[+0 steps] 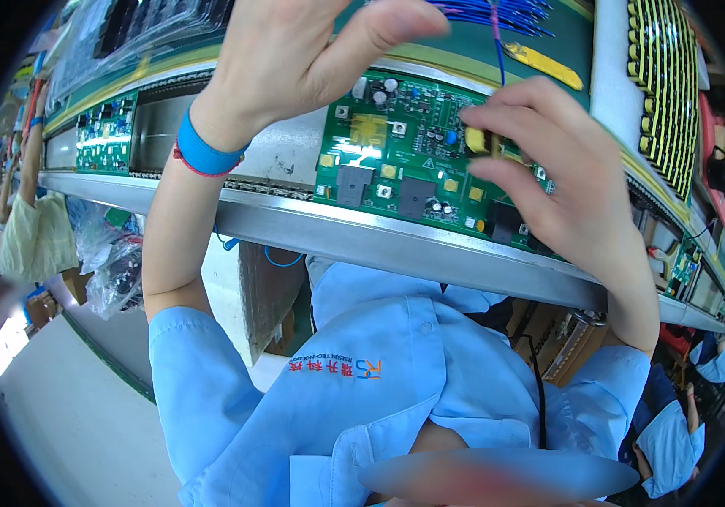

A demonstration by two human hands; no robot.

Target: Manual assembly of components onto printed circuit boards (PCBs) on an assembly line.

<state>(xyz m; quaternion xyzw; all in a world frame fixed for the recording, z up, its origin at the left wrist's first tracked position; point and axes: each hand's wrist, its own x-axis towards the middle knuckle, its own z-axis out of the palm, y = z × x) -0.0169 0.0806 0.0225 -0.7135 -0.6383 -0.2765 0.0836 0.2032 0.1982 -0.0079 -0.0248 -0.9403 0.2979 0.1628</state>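
A green circuit board (pixel 413 152) with dark blocks, small capacitors and yellow pads lies in the metal-railed conveyor before me. Over the board's right part, my right hand (pixel 556 160) pinches a small yellow-and-black component (pixel 477 140) between thumb and fingers. Whether that component touches the board I cannot tell. My left hand (pixel 303 68), with a blue wristband (pixel 202 145), reaches past the board's left end toward the top edge. Its thumb is stretched out with nothing visible against it, and the other fingers run out of view.
Blue wires (pixel 497 15) and a flat yellow tool (pixel 544 66) lie beyond the board. At the right, a white foam tray (pixel 620 93) carries rows of yellow-and-black components. Another board (pixel 105 135) sits left on the conveyor. The metal rail (pixel 379 241) runs along the near side. Other people work at both sides.
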